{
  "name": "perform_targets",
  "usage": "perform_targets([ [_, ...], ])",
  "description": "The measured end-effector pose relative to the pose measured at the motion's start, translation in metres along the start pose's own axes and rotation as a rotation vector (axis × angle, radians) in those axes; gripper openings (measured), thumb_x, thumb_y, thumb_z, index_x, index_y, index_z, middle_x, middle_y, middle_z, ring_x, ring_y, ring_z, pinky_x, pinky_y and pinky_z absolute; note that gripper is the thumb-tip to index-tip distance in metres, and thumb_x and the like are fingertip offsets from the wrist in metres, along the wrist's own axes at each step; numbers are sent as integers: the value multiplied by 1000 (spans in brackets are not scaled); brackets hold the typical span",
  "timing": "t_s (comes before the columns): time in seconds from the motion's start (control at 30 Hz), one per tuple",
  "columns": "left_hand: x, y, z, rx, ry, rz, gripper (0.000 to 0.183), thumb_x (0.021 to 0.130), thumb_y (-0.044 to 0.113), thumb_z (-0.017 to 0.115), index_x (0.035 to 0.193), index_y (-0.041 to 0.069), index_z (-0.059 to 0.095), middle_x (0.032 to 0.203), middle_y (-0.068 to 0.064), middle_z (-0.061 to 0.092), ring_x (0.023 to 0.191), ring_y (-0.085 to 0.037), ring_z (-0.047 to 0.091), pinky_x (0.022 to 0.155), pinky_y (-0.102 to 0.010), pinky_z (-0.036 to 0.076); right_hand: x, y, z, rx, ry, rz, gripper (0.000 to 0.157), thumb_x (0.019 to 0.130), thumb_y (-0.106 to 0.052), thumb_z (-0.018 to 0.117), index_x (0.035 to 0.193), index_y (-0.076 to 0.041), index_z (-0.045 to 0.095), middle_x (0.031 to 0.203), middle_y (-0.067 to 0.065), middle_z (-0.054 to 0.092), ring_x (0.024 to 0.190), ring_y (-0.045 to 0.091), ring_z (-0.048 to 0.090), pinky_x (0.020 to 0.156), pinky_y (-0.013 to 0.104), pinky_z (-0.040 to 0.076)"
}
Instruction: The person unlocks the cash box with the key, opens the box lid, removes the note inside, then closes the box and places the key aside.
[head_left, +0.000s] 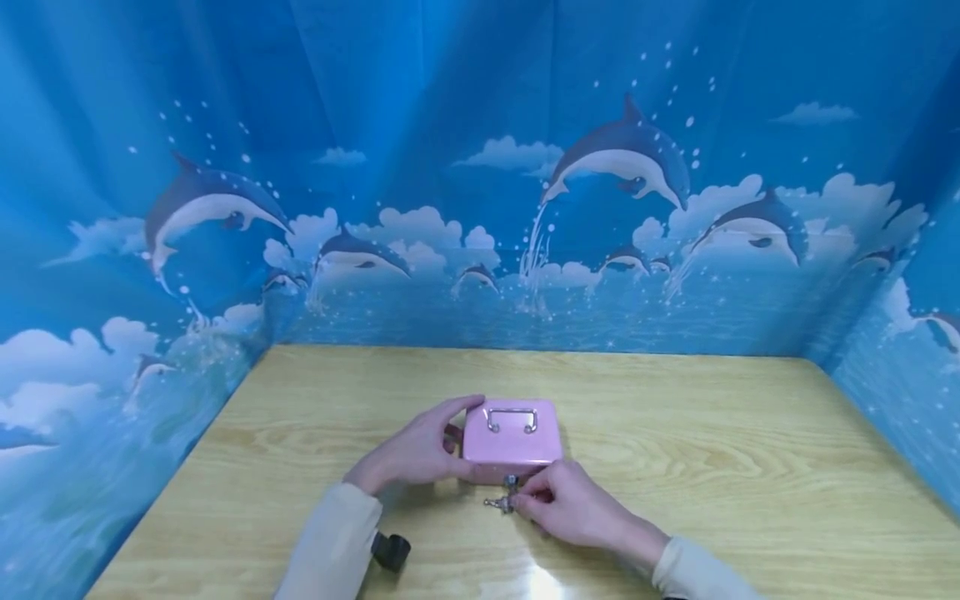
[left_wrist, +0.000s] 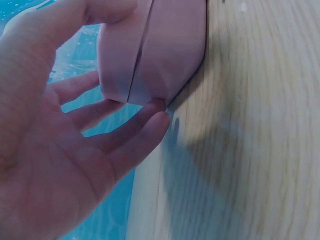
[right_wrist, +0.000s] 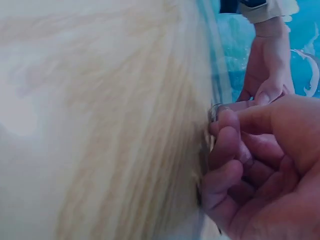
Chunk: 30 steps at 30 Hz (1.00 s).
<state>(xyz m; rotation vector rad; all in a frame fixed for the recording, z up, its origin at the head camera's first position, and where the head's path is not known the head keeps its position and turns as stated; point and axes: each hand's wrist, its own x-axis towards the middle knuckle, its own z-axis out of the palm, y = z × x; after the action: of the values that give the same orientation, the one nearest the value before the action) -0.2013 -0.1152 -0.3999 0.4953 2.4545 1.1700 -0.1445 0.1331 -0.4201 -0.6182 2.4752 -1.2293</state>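
A pink metal cash box (head_left: 517,442) with a wire handle (head_left: 513,410) on its lid sits closed on the table. At its left side my left hand (head_left: 417,446) holds it, the thumb on the front corner and the forefinger at the back corner. The left wrist view shows other fingertips touching the box's side (left_wrist: 150,60) around the lid seam. By the box's front my right hand (head_left: 570,504) pinches small metal keys (head_left: 501,504), just below the silvery lock (head_left: 512,480). Fingers mostly hide the keys in the right wrist view, so whether one is in the lock cannot be made out.
The wood-grain table (head_left: 712,500) extends on every side of the box. A blue dolphin-print curtain (head_left: 480,167) stands behind it and along both sides. A black wrist camera (head_left: 391,552) sits on the left sleeve, near the tabletop.
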Motion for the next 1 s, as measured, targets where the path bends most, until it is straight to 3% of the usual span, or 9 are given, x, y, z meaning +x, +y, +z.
perform_targets([
  [0.13, 1, 0, 1, -11, -9, 9, 103, 74, 29, 87, 160, 25, 31, 148, -7, 53, 115, -20, 63, 102, -48, 54, -2, -2, 0, 71, 1, 91, 22, 98, -27, 67, 85, -13, 77, 59, -1, 63, 48, 7, 54, 42, 20, 43],
  [0.3, 3, 1, 2, -14, -6, -5, 102, 73, 34, 88, 159, 28, 33, 144, -4, 55, 112, -19, 63, 98, -45, 55, -3, -2, -1, 34, 41, 124, 24, 98, -28, 68, 79, -16, 76, 55, -3, 62, 47, 8, 53, 41, 19, 39],
  [0.5, 5, 2, 3, -29, -5, -21, 105, 71, 41, 90, 158, 29, 33, 137, -1, 58, 108, -17, 63, 94, -42, 54, -6, -1, -8, -125, 67, 33, 21, 95, -30, 72, 77, -19, 75, 59, -12, 60, 49, 1, 47, 44, 19, 39],
  [0.7, 3, 0, 2, -23, 1, -5, 106, 72, 43, 90, 159, 28, 31, 138, -2, 57, 110, -17, 61, 91, -39, 53, -17, 5, -39, -203, 32, -116, 13, 95, -26, 72, 93, -17, 79, 70, -11, 67, 55, -3, 48, 48, 18, 44],
  [0.9, 3, 0, 3, -14, 3, -8, 106, 72, 42, 91, 159, 30, 31, 140, -1, 55, 108, -17, 59, 86, -35, 52, -18, 21, -57, -275, 238, -213, 8, 89, -21, 79, 86, -20, 72, 82, -10, 69, 71, 1, 58, 57, 18, 52],
  [1.0, 2, 0, 4, -15, 4, -3, 105, 73, 39, 91, 159, 30, 31, 142, -1, 53, 110, -17, 60, 93, -40, 53, -15, 27, -57, -277, 286, -243, 17, 86, -21, 81, 99, -17, 71, 97, -2, 71, 85, 14, 67, 66, 22, 59],
])
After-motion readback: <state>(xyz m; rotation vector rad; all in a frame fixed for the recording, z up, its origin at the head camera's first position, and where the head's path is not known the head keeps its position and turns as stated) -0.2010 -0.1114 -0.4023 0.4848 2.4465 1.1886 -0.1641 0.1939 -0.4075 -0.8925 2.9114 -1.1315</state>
